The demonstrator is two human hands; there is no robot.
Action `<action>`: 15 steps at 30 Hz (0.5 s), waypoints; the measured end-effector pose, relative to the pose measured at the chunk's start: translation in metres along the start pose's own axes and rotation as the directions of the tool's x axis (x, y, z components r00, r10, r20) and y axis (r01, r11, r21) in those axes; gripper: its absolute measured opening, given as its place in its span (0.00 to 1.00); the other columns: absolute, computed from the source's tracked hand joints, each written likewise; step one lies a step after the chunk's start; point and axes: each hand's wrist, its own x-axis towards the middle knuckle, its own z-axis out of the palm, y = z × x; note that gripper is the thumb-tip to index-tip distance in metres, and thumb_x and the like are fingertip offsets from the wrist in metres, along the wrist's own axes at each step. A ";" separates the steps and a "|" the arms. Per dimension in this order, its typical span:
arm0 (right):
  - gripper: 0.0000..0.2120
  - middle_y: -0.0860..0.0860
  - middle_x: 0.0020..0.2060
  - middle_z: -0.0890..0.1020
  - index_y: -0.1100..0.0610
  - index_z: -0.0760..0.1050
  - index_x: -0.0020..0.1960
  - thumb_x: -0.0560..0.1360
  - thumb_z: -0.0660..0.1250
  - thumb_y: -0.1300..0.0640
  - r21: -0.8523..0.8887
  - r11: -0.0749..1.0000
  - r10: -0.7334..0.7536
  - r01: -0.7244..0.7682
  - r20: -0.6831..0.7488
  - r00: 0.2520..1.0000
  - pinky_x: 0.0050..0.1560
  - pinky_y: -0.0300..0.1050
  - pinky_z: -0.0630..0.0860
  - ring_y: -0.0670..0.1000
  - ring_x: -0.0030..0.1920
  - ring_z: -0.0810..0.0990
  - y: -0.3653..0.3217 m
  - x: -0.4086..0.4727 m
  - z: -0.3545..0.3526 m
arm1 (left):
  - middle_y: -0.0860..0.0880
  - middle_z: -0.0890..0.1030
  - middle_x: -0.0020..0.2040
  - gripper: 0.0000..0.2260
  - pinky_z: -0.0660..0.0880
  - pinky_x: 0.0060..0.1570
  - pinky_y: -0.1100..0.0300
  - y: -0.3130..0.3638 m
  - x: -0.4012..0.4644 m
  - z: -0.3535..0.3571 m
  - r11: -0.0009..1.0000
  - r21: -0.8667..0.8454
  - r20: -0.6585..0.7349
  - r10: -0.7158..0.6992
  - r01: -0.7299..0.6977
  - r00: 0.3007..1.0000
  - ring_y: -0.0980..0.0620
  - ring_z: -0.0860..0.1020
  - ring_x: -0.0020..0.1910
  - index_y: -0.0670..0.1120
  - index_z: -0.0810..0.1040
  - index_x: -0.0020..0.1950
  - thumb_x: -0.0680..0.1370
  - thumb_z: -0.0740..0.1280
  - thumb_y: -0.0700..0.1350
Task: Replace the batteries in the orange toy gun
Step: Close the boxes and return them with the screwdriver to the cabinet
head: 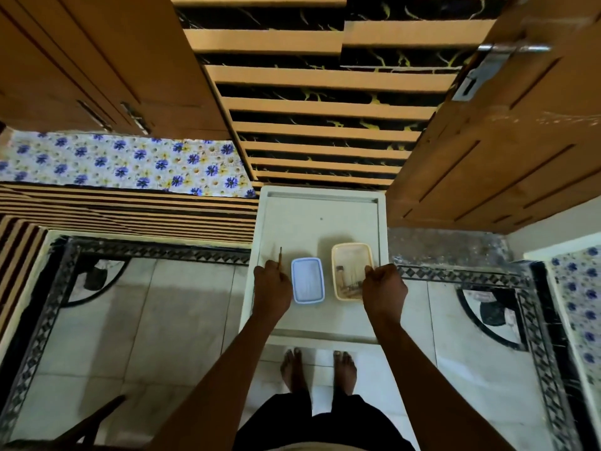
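Stood at the white table (320, 219), left hand (272, 288) pinching a thin screwdriver (280, 257) beside the blue lid (308, 280), right hand (384, 289) fisted, contents unclear, beside the open box (352, 271); orange gun unseen, best fetched first.

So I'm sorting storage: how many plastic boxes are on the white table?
2. A blue box lies mid-table beside the left hand, and a yellow box sits to its right, touching the right hand. None seems hidden.
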 end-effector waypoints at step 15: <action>0.21 0.55 0.35 0.80 0.60 0.76 0.38 0.82 0.65 0.45 0.027 0.986 -0.158 0.162 -0.100 0.982 0.44 0.50 0.73 0.59 0.41 0.79 0.049 -0.018 -0.006 | 0.42 0.79 0.49 0.10 0.71 0.40 0.53 -0.018 -0.013 0.008 0.977 0.167 -0.144 0.158 -0.134 0.977 0.40 0.79 0.51 0.40 0.78 0.49 0.78 0.69 0.48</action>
